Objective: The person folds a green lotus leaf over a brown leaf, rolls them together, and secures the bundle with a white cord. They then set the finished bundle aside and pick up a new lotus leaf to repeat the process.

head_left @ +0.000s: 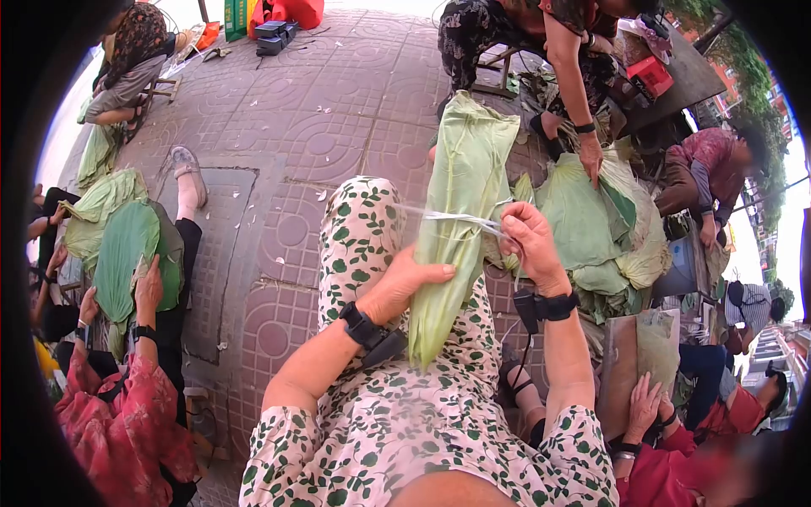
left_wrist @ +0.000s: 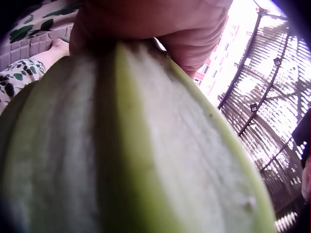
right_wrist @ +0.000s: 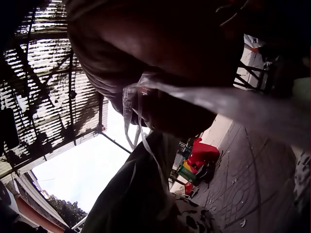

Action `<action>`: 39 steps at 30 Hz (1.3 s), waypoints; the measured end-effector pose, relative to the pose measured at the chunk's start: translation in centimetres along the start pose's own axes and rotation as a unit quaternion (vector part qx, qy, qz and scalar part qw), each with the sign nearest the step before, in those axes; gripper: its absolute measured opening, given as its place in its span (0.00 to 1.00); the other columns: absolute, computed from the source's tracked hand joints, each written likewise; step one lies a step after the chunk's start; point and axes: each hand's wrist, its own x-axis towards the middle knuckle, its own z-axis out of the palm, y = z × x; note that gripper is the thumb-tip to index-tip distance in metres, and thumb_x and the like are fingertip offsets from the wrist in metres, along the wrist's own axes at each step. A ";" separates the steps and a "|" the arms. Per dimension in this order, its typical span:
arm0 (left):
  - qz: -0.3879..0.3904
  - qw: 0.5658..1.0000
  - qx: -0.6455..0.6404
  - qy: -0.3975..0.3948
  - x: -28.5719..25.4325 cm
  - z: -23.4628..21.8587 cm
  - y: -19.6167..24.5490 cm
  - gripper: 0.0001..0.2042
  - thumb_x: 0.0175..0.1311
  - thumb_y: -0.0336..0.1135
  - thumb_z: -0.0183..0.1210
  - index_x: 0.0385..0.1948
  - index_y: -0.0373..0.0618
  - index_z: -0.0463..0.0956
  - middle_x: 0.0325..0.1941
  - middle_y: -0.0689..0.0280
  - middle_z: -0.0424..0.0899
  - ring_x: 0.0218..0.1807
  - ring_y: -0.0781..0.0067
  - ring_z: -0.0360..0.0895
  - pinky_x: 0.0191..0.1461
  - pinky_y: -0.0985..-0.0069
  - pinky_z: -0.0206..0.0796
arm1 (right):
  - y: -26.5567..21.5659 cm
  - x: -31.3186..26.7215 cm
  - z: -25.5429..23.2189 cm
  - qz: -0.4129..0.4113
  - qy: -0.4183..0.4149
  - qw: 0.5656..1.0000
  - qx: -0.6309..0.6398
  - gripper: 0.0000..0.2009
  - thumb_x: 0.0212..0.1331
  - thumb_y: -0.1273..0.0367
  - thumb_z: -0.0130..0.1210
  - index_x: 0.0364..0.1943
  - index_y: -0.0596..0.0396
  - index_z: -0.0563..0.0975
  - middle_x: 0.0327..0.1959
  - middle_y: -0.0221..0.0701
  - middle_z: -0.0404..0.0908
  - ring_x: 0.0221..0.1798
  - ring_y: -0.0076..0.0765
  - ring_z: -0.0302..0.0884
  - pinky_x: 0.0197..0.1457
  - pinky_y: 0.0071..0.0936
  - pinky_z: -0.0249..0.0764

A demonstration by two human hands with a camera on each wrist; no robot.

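A long folded bundle of large green leaves [head_left: 452, 186] stands tilted above the lap. My left hand [head_left: 405, 279] grips it low down, thumb laid across its front. Pale ribs of the leaves [left_wrist: 131, 145] fill the left wrist view below that hand. White plastic string [head_left: 460, 217] runs across the bundle at about mid-height. To the right of the bundle, my right hand [head_left: 532, 241] pinches the string between thumb and fingers. In the right wrist view the string [right_wrist: 194, 93] stretches from the fingers, with loose loops hanging below them.
Stacked large leaves [head_left: 583, 228] lie at the right, where another person's hand [head_left: 590, 156] touches them. At the left, a seated person holds a green leaf [head_left: 127, 253]. A wooden board [head_left: 621, 372] is at the lower right. Red bags [head_left: 291, 13] stand on the paving at the back.
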 end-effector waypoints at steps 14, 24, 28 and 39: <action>0.008 0.971 -0.227 -0.070 -0.9 -2.2 0.6 0.25 0.53 0.34 0.63 0.53 0.37 0.69 0.46 0.59 0.81 0.42 0.67 0.81 0.49 0.69 0.76 | 7.4 -5.4 -13.6 -0.017 0.308 0.906 0.290 0.03 0.64 0.70 0.51 0.33 0.52 0.72 0.19 0.21 0.64 0.18 0.17 0.60 0.26 0.22 0.63; 0.032 0.981 -0.189 -0.017 0.1 -1.3 -0.2 0.21 0.59 0.34 0.60 0.53 0.38 0.68 0.45 0.61 0.81 0.44 0.68 0.81 0.52 0.69 0.75 | 16.8 -19.8 -18.0 0.280 0.421 0.836 -0.214 0.11 0.55 0.69 0.56 0.41 0.58 0.72 0.27 0.33 0.76 0.24 0.32 0.75 0.28 0.30 0.75; 0.017 0.987 -0.159 -0.034 0.4 -1.4 -0.4 0.27 0.57 0.37 0.63 0.58 0.40 0.64 0.51 0.62 0.77 0.50 0.69 0.78 0.56 0.70 0.71 | 14.8 -19.4 -14.9 0.310 0.292 0.679 -0.598 0.29 0.50 0.68 0.59 0.59 0.61 0.66 0.53 0.53 0.73 0.54 0.61 0.71 0.62 0.43 0.65; 0.050 0.994 -0.089 -0.038 0.1 0.3 0.4 0.27 0.56 0.37 0.63 0.56 0.39 0.65 0.48 0.62 0.79 0.48 0.69 0.79 0.56 0.70 0.71 | 5.7 -6.0 3.6 0.000 0.020 0.999 -0.037 0.26 0.59 0.67 0.58 0.60 0.62 0.66 0.53 0.32 0.75 0.53 0.28 0.72 0.56 0.25 0.68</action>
